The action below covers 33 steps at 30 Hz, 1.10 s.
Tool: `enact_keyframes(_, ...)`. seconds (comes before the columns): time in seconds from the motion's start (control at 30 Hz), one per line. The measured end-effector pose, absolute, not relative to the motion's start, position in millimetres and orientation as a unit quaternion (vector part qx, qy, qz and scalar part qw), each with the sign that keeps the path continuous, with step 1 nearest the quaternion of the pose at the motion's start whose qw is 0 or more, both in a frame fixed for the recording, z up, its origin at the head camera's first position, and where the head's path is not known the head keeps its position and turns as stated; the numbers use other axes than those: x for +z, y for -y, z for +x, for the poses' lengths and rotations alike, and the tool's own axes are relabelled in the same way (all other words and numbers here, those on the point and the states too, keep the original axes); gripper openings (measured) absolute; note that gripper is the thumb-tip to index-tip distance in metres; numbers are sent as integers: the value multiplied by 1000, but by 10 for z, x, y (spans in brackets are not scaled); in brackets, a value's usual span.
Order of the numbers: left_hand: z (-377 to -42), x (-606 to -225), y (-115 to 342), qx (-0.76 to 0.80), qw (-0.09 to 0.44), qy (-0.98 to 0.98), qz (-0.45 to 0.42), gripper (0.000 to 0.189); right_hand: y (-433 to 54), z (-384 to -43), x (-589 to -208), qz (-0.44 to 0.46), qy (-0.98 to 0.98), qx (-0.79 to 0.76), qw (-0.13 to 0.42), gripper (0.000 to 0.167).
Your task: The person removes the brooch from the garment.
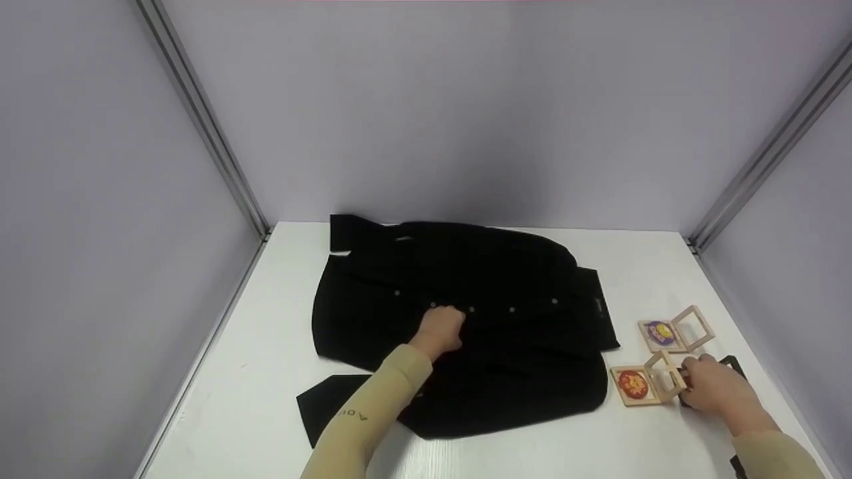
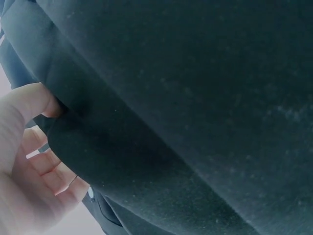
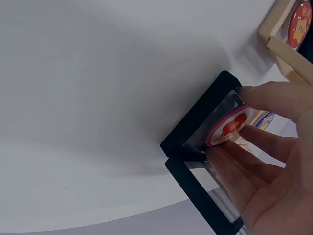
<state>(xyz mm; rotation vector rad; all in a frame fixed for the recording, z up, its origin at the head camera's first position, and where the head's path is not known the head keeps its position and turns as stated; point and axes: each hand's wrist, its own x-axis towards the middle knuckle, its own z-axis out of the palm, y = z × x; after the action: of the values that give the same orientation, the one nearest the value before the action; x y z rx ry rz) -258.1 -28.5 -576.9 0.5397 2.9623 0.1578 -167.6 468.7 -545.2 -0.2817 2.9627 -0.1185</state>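
A black buttoned garment (image 1: 492, 266) lies spread on the white table, with a row of small round buttons down its middle. My left hand (image 1: 440, 330) grips its cloth near the buttons; in the left wrist view the thumb and curled fingers pinch a fold at the edge. Far to the right, my right hand (image 1: 719, 386) is at an unfolded black display frame (image 3: 193, 117). Its thumb and fingers pinch a round red-and-white badge (image 3: 230, 126) against the clear film of that frame. Part of the badge's edge is hidden by the fingertips.
Left of the right hand stands a wooden frame (image 1: 675, 372) holding a red badge (image 1: 633, 384). Behind it is another wooden frame (image 1: 703, 326) with a purple-and-yellow badge (image 1: 661, 332). Grey walls (image 1: 426, 113) enclose the table's back and sides. A dark object (image 1: 737, 466) shows beside the right sleeve.
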Motion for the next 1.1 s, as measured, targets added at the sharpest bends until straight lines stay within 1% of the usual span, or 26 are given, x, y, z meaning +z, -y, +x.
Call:
enact_keyframes(0.27, -2585, -5797, 294, 52, 58, -981, 178, 19, -4704, -1664, -5460, -91, -992, -38, 80, 18)
enact_keyframes(0.57, -2594, -5810, 296, 54, 53, -980, 186, 19, -4725, -1648, -5511, -67, -992, -69, 85, 26)
enact_keyframes(0.7, -2592, -5796, 294, 46, 57, -980, 184, 21, -4720, -1637, -5515, -59, -992, -72, 82, 34)
enact_keyframes(0.8, -2578, -5801, 296, 44, 59, -980, 184, 22, -4713, -1631, -5517, -57, -993, -65, 86, 33)
enact_keyframes(0.97, -2552, -5808, 291, 54, 66, -979, 185, 18, -4702, -1609, -5499, -65, -993, -54, 78, 20)
enact_keyframes(1.1, -2538, -5792, 289, 55, 68, -979, 184, 17, -4695, -1600, -5481, -70, -993, -55, 72, 21)
